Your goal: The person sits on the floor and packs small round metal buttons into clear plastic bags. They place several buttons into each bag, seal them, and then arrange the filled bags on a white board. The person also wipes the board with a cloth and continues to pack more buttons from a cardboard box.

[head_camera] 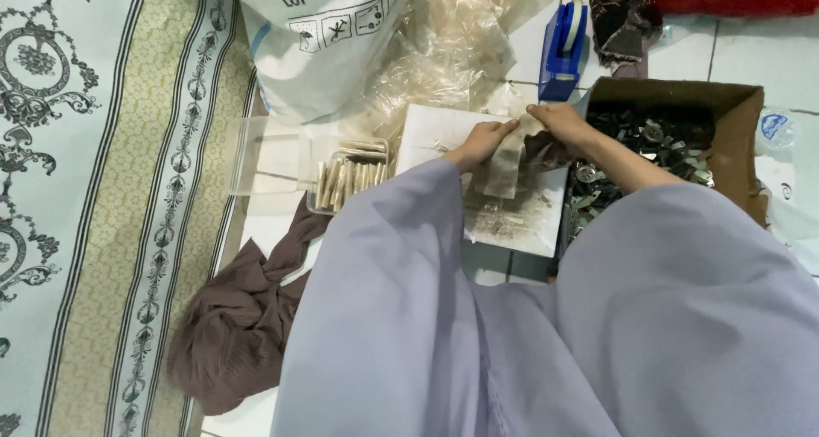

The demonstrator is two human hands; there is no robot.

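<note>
My left hand and my right hand pinch the top edge of a small clear plastic bag that hangs between them. The bag is held over a white board smudged with dark dust. Both arms wear wide lilac sleeves that hide the near part of the floor. Just right of my right hand stands a brown cardboard box full of small metal parts.
A clear plastic tray holds several pale rolled sticks left of the board. A blue tape dispenser stands behind, beside crumpled clear plastic and a white sack. A brown cloth lies near a patterned mat.
</note>
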